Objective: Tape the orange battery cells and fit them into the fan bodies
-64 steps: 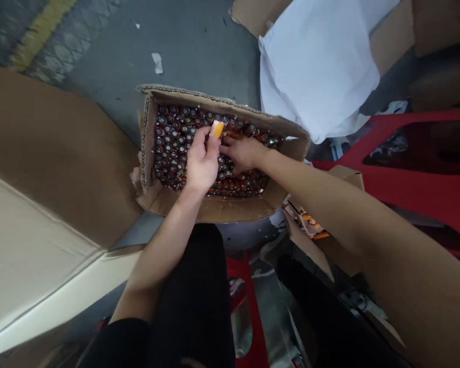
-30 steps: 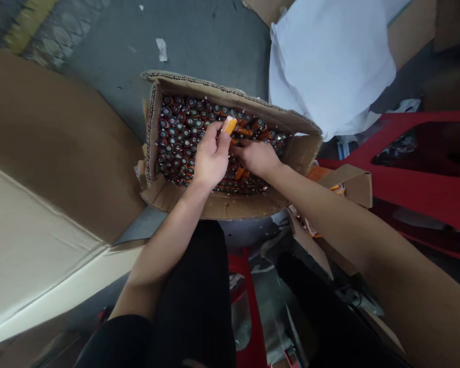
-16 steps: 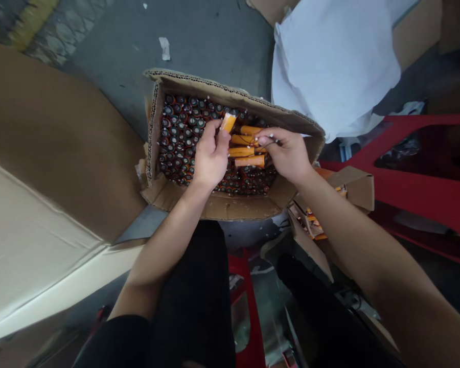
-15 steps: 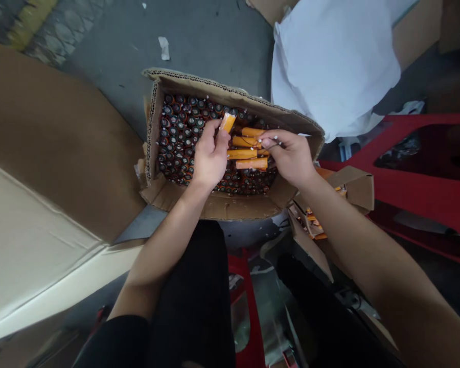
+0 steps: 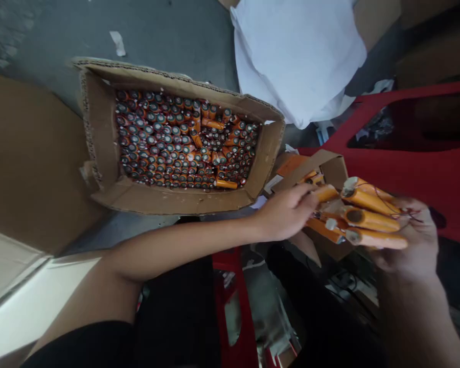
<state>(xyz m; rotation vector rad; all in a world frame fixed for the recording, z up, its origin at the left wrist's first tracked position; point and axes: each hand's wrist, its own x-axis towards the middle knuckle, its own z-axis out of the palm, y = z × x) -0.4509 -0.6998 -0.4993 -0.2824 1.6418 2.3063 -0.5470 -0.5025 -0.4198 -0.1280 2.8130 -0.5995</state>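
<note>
Several orange cylindrical batteries [image 5: 371, 219] with thin dark wires are bunched in my right hand [image 5: 419, 240], which is closed around their wire ends at the right. My left hand [image 5: 287, 212] reaches across to the small cardboard box [image 5: 331, 166], its fingers closed around an orange battery [image 5: 325, 193] at the box's opening. More orange batteries [image 5: 325, 230] lie just below those fingers, partly covered. To the left stands a larger cardboard box [image 5: 168, 197], packed with upright batteries [image 5: 168, 138] and several lying on their sides.
White cloth or sheeting [image 5: 299, 56] is heaped behind the large box. A red plastic frame [image 5: 398, 163] stands at the right, another red piece [image 5: 230, 306] below. A big cardboard panel [image 5: 26, 163] is at the left. A white scrap [image 5: 117, 43] lies on the grey floor.
Both hands have moved right, from over the large box to the small box. The bunch of batteries has come out with my right hand. The view has turned to the right.
</note>
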